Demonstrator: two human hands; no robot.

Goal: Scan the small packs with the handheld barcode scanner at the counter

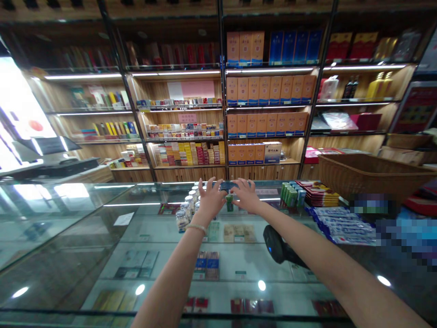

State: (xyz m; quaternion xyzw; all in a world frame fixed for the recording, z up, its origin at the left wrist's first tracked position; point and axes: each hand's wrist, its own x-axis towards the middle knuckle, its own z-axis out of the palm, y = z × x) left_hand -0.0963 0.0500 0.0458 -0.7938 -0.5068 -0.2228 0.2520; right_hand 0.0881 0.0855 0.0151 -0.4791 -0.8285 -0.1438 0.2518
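Observation:
Both my hands reach to the far part of the glass counter. My left hand has its fingers spread, beside two rows of small white-capped jars, some of which it hides. My right hand is also spread, with its thumb pointing toward the left one. Between the two thumbs stands a small green cylindrical container, upright. Whether the thumbs touch it I cannot tell. A black handheld scanner lies under my right forearm, partly hidden.
At the right are green and blue containers, stacked red-and-yellow packets, blue-white packs and a wicker basket. A white paper lies left on the glass counter. Shelves of boxes line the back wall.

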